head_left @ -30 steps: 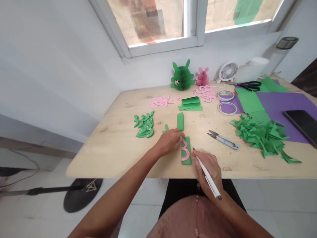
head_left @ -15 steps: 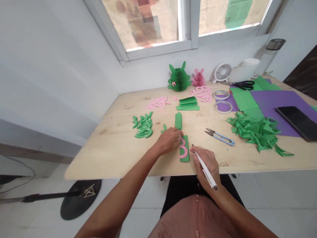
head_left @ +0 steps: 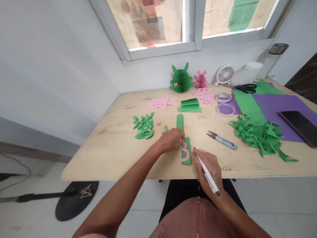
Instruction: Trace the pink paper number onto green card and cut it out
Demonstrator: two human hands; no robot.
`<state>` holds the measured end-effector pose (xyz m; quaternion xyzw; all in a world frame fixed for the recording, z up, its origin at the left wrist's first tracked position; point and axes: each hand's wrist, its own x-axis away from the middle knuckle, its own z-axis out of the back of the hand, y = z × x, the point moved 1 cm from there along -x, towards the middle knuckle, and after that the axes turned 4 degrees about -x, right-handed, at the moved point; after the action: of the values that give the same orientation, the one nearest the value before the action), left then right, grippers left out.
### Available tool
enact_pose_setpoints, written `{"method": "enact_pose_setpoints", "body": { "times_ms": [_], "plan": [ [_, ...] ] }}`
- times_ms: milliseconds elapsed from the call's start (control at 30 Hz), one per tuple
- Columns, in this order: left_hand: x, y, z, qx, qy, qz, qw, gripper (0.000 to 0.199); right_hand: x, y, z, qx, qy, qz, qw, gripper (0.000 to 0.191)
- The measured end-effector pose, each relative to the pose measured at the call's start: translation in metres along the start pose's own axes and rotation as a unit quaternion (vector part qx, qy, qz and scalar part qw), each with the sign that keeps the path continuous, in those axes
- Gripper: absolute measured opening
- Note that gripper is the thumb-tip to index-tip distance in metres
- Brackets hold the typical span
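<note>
A pink curved paper piece (head_left: 186, 155) lies on a green paper strip (head_left: 189, 145) near the table's front edge. My left hand (head_left: 172, 139) has its fingertips pressed together at the upper left edge of these papers, pinching or pressing the pink piece. My right hand (head_left: 209, 164) is wrapped round a white pen (head_left: 206, 171), whose tip points to the right edge of the green strip without touching it. Another folded green strip (head_left: 180, 121) lies just beyond my left fingers, and a small green cutout (head_left: 165, 129) is beside them.
Green cutouts (head_left: 145, 127) lie left, pink cutouts (head_left: 159, 103) behind. Blue snips (head_left: 223, 140), tape rolls (head_left: 225, 109), green scraps (head_left: 257, 134) and a phone (head_left: 298, 127) are to the right. Paper figures (head_left: 182, 81), a fan (head_left: 225, 75) and black scissors (head_left: 245, 88) stand or lie at the back.
The view has shifted slightly, so the table items appear a little lower and farther right. Both hands keep nearly the same pose beside the green strip, and the pen remains in my right hand.
</note>
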<state>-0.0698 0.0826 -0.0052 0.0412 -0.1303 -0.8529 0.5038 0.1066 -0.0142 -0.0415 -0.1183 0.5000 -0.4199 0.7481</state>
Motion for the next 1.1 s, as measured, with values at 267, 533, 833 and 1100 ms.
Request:
{"method": "enact_pose_setpoints", "body": {
  "times_ms": [267,533,833,1100],
  "plan": [
    [0.011,0.001,0.007,0.049,-0.004,0.015,0.999,0.008,0.0,0.001,0.0,0.004,-0.001,-0.008,1.0,0.025],
    [0.043,-0.009,0.012,0.124,0.006,0.037,0.992,0.007,0.0,0.0,0.0,0.005,-0.001,-0.019,1.0,0.025],
    [0.069,-0.06,0.034,0.047,0.096,0.131,0.986,0.009,-0.001,-0.001,0.001,0.001,-0.008,-0.02,1.0,0.024],
    [0.074,0.012,-0.008,0.008,0.208,0.063,0.976,0.016,0.003,0.001,-0.001,0.008,-0.009,-0.043,0.999,0.026]
  ]
}}
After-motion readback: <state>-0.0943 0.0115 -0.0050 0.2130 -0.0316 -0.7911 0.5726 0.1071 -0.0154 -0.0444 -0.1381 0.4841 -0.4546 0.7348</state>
